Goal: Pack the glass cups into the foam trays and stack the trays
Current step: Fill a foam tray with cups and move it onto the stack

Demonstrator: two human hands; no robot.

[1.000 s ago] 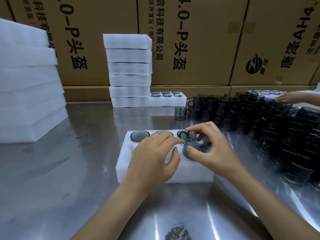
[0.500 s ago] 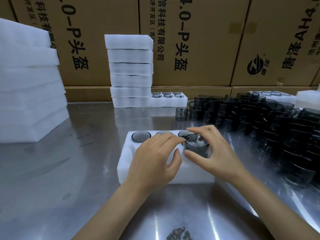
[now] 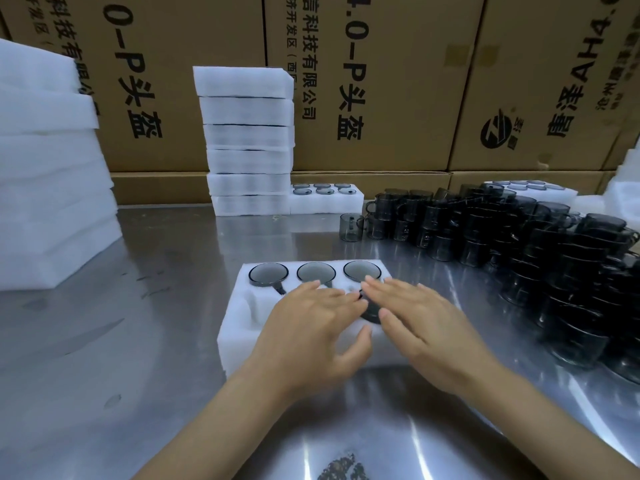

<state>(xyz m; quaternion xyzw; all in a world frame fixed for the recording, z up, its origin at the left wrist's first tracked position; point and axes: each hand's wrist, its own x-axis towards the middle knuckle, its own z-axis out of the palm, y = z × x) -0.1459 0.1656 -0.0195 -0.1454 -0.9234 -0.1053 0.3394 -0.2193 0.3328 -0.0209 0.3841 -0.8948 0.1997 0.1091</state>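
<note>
A white foam tray (image 3: 239, 323) lies on the steel table in front of me. Its far row holds three smoky grey glass cups (image 3: 268, 274), seated rim up. My left hand (image 3: 311, 337) lies flat over the tray's near row, fingers straight. My right hand (image 3: 426, 327) lies flat beside it, fingers straight, pressing on a dark cup (image 3: 371, 311) that sits in a near-row pocket and is mostly hidden under the two hands. What else the near row holds is hidden.
A large crowd of stacked grey glass cups (image 3: 519, 244) fills the table's right side, one single cup (image 3: 350, 227) at its left. A stack of filled foam trays (image 3: 247, 140) stands at the back, one filled tray (image 3: 325, 199) beside it. Foam sheets (image 3: 48, 174) are piled left. Cardboard boxes (image 3: 381, 81) behind.
My right hand lowered the cup it gripped into the near-row pocket and opened flat on it. My left hand flattened too. Another person's hand at far right is gone.
</note>
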